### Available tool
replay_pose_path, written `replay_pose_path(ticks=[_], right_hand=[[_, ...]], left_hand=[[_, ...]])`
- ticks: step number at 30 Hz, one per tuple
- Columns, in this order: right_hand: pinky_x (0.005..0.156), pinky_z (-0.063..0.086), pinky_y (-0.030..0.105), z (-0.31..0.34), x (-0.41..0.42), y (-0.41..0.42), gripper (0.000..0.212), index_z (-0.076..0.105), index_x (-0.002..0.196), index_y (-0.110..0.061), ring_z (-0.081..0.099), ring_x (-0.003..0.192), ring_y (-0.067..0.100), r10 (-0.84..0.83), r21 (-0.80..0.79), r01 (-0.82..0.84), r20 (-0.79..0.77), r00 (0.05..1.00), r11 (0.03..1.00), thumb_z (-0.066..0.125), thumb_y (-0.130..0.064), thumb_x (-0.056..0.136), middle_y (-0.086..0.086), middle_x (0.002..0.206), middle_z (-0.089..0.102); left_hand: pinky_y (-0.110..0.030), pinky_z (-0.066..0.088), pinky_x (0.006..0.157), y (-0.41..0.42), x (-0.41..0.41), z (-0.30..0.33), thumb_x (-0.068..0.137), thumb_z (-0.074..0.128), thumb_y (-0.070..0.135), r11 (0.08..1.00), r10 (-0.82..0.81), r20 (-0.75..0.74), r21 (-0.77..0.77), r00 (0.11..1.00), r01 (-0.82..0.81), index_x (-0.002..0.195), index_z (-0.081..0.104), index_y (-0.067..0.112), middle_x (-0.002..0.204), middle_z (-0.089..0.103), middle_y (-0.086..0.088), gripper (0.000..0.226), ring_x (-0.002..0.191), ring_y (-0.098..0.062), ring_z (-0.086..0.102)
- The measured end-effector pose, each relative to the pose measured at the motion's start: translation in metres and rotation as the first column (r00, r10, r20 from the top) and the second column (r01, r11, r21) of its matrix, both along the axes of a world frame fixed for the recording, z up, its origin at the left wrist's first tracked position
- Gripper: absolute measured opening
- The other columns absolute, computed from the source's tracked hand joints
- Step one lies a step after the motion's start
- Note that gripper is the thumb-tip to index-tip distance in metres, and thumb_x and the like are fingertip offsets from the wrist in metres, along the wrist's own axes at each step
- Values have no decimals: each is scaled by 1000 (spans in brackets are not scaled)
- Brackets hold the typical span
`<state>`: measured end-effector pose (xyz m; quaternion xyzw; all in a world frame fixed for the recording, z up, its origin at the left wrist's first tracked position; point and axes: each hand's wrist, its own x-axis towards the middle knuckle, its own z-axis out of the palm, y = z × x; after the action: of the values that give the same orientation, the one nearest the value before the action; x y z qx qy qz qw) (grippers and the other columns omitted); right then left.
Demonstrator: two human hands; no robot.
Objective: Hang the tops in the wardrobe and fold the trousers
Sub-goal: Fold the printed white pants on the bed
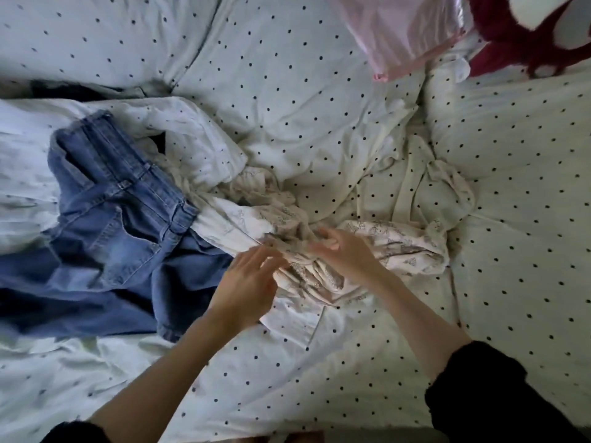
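Here, left hand (246, 282): fingers extended, tips touching the crumpled patterned garment (319, 251) | right hand (345, 251): fingers loosely spread on that garment, grip unclear through blur | garment: mid-bed (479, 314) | jeans (121, 225): unfolded, just left.

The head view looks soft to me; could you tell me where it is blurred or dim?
In the head view, both the left hand and right hand smear with motion over the patterned garment; the jeans go dark and blurred at the left edge; wide-angle bending shows.
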<state>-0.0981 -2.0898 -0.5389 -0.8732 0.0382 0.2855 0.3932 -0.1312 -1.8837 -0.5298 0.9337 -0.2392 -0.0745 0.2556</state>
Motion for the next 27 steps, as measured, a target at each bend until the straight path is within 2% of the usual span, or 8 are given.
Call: replay_pose_path(ticks=[3, 5, 7, 10, 13, 17, 23, 27], right_hand=[[54, 39, 23, -9, 8, 32, 51, 47, 124, -19, 44, 52, 3, 38, -47, -41, -62, 997, 998, 60, -48, 84, -6, 87, 57], [61, 41, 28, -14, 11, 44, 29, 54, 100, -11, 43, 53, 9, 19, -150, -27, -50, 999, 988, 60, -37, 88, -3, 71, 51], [63, 39, 29, -10, 10, 45, 26, 57, 93, -7, 43, 52, 11, -24, -162, 22, -10, 1000, 987, 60, -32, 88, 2, 66, 53], [61, 40, 26, 12, 7, 35, 26, 60, 92, -9, 44, 50, 8, -16, -178, 33, 99, 995, 983, 61, -35, 87, 0, 68, 58], [76, 43, 34, 46, 6, 24, 26, 56, 83, -12, 45, 55, 9, -2, -247, 58, 222, 975, 967, 62, -36, 87, -6, 66, 52], [81, 40, 36, 99, 22, 11, 24, 58, 94, -14, 53, 73, 15, -83, -215, 163, 339, 937, 963, 63, -37, 86, -5, 81, 56], [79, 43, 35, 207, 43, -17, 26, 62, 99, -16, 56, 76, 15, -283, -78, 393, 567, 773, 916, 67, -36, 83, -5, 84, 61], [72, 44, 35, 219, 8, -30, 24, 59, 96, -14, 48, 61, 9, -369, -10, 457, 575, 731, 889, 68, -32, 83, -10, 68, 54]], left_hand=[[-49, 42, 100, 29, 18, -5, 71, 60, -10, 973, 189, -2, 137, 982, -187, 129, 50, 5, 134, 50, -17, 61, 122, -36, 48], [-42, 16, 115, 42, 29, -11, 86, 59, 7, 951, 196, -61, 255, 979, -175, 149, 18, 17, 156, 18, -8, 76, 144, -28, 14], [-39, 2, 116, 43, 36, -15, 92, 57, 23, 941, 180, -116, 308, 977, -137, 150, 3, 23, 158, 9, -2, 79, 146, -22, 0], [-42, 9, 115, 32, 44, -10, 89, 60, 22, 937, 204, -55, 301, 977, -179, 143, 33, 15, 134, 47, -6, 60, 132, -25, 37], [-45, 33, 100, 18, 44, 15, 86, 56, 2, 957, 190, 38, 216, 981, -194, 108, 62, 2, 98, 62, -16, 23, 95, -36, 59], [-44, 47, 68, 5, 58, 67, 84, 55, -7, 970, 239, 19, 45, 971, -240, 101, 61, -4, 98, 59, -21, 19, 76, -40, 60], [-50, 48, 68, -28, 88, 172, 90, 47, -3, 957, 207, 140, -235, 968, -170, 113, 50, -7, 117, 48, -22, 23, 87, -41, 55], [-38, 39, 63, -37, 68, 189, 90, 51, 5, 983, 85, 104, -169, 991, -67, 114, 49, -2, 94, 58, -25, 25, 81, -40, 56]])
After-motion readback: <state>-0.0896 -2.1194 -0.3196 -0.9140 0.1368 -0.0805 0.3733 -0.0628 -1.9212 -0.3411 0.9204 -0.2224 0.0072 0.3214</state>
